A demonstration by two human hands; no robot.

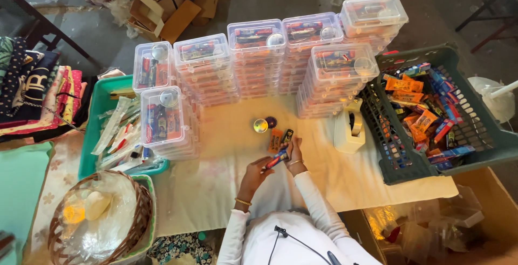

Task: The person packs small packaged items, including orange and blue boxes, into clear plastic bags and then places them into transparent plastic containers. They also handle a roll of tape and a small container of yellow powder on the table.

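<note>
My left hand (254,174) and my right hand (295,154) together hold a long red and blue packet (276,160) over the cream tablecloth (216,178). Just beyond my fingers lie an orange packet (274,138) and a small dark packet (287,135). A shiny round disc (260,126) and a small dark purple round item (271,121) rest a little farther away. Both wrists wear thin gold bangles, and my sleeves are white.
Stacks of clear plastic boxes (253,60) filled with goods line the table's far side. A dark green crate (475,135) of snack packets sits right, a white tape dispenser (349,127) beside it. A teal bin (94,130) and a wicker basket (100,216) stand left.
</note>
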